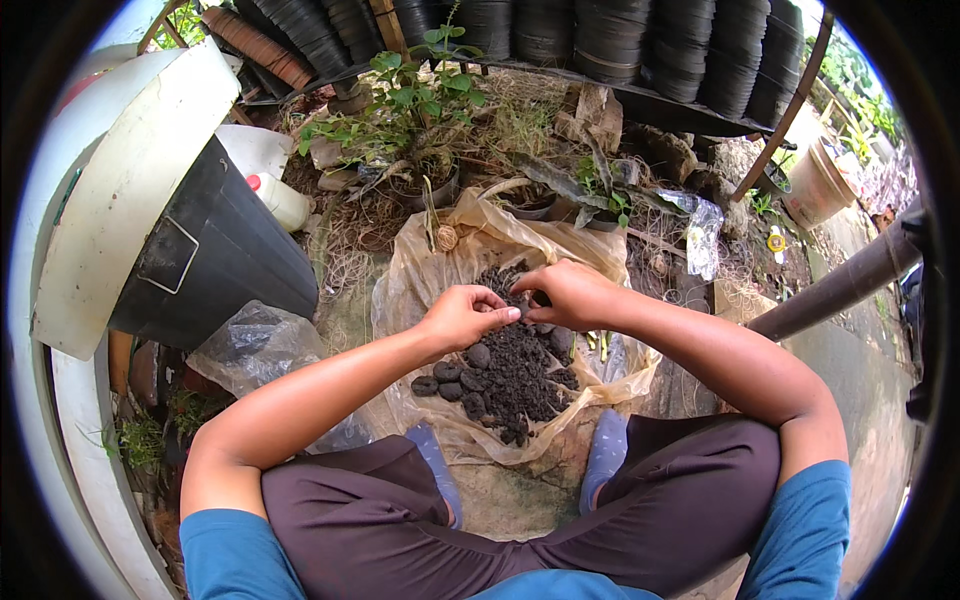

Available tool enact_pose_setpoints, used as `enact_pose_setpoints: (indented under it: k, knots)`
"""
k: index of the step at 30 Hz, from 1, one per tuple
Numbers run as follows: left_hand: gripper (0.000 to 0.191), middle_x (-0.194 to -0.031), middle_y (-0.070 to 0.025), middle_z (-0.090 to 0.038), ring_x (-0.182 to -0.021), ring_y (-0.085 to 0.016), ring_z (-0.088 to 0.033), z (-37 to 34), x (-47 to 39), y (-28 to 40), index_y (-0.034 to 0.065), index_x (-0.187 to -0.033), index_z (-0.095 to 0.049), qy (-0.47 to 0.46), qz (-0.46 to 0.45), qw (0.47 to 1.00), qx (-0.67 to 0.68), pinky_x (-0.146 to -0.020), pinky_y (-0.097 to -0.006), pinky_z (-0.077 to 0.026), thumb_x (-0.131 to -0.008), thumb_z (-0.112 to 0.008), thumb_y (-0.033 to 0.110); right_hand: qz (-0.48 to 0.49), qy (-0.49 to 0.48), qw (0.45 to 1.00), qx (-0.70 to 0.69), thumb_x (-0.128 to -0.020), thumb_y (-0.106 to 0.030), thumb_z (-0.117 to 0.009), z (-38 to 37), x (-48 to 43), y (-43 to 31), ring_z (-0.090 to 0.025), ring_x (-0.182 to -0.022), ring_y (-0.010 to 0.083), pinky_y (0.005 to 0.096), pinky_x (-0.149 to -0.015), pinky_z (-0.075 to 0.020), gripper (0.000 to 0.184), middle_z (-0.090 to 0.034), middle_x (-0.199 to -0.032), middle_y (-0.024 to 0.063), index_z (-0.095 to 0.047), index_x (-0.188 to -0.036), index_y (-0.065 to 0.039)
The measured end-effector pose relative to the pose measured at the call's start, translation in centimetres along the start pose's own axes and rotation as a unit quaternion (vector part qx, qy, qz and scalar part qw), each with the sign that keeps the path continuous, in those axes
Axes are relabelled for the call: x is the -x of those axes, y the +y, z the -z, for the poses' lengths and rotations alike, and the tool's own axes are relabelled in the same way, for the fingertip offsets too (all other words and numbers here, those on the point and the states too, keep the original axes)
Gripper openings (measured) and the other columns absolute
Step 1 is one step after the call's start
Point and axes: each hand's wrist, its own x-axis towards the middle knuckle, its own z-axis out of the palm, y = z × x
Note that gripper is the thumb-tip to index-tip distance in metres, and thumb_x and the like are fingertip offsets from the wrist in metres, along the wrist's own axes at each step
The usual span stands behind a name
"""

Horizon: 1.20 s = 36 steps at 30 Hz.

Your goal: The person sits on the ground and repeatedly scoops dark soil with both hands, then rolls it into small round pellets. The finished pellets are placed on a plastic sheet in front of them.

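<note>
My left hand (471,316) and my right hand (559,296) are close together over a heap of dark soil (521,375). The left thumb and fingertips come together near the right fingertips; whether a small thing is between them cannot be told. My right hand's fingers are curled, their tips partly hidden. The soil lies on a spread, crumpled translucent plastic sheet (622,386). Several round dark soil pellets (448,372) sit at the heap's left side, and more rest at its upper right. Short green stem pieces (604,345) lie on the sheet below my right wrist.
A black plastic bin (225,247) and a clear plastic bag (259,345) stand at the left, near a white jug (281,202). Potted plants (431,176) line the far side. A dark pipe (840,277) slants in from the right. My feet flank the sheet's near edge.
</note>
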Motion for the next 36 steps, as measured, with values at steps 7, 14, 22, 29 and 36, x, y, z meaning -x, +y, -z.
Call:
enact_pose_setpoints:
  k: [7, 14, 22, 29, 36]
  knots:
    - [0.047, -0.122, -0.0027, -0.074, -0.114, -0.012, -0.064, 0.6, 0.1, 0.7, 0.0062, -0.135, -0.072, 0.051, -0.063, 0.995, 0.054, -0.092, -0.0339, -0.055, -0.104, -0.075, 0.041, -0.107, -0.082, 0.967, -0.214, -0.095, -0.032, -0.085, -0.6, 0.2, 2.4, -0.072, -0.097, 0.02, 0.0367, -0.085, -0.057, 0.037, -0.079, -0.107, 0.0087, -0.076, -0.121, -0.007]
    - [0.048, -0.133, -0.0063, -0.071, -0.116, -0.015, -0.067, 1.5, 0.8, 2.4, 0.0021, -0.146, -0.063, -0.009, -0.17, 0.98, 0.1, -0.101, -0.0345, -0.056, -0.103, -0.077, 0.019, -0.143, -0.142, 0.741, -0.64, -0.109, -0.014, -0.064, -0.9, 0.8, 2.6, -0.062, -0.085, 0.0081, 0.0284, -0.073, -0.0511, 0.026, -0.074, -0.115, 0.0001, -0.063, -0.135, -0.012]
    - [0.055, -0.132, -0.0097, -0.067, -0.117, -0.017, -0.068, 1.6, 2.9, 4.9, 0.0065, -0.149, -0.062, 0.054, -0.322, 0.944, -0.049, -0.096, -0.0325, -0.061, -0.098, -0.08, 0.011, -0.087, -0.191, 0.778, -0.592, -0.113, -0.022, -0.061, 1.1, 0.4, 2.1, -0.063, -0.09, 0.0068, 0.0267, -0.079, -0.0502, 0.022, -0.074, -0.113, 0.0014, -0.068, -0.127, -0.007]
    - [0.047, -0.13, -0.0122, -0.068, -0.113, -0.017, -0.071, 1.7, 3.2, 4.3, -0.0005, -0.139, -0.067, 0.09, -0.225, 0.97, 0.005, -0.098, -0.0332, -0.061, -0.097, -0.082, 0.015, -0.052, -0.086, 0.887, -0.45, -0.106, -0.036, -0.071, 1.3, 0.7, 0.3, -0.066, -0.088, 0.0089, 0.0284, -0.078, -0.0553, 0.044, -0.076, -0.109, 0.0045, -0.063, -0.137, -0.006]
    - [0.039, -0.122, -0.01, -0.072, -0.109, -0.016, -0.072, 1.2, 3.1, 3.3, -0.0026, -0.135, -0.068, 0.074, -0.259, 0.958, 0.101, -0.098, -0.032, -0.059, -0.1, -0.078, 0.011, 0.045, 0.032, 0.994, -0.098, -0.106, -0.029, -0.067, 1.5, 1.1, -2.5, -0.07, -0.111, 0.0473, 0.0508, -0.095, -0.0551, 0.049, -0.072, -0.118, 0.0309, -0.056, -0.142, 0.003]
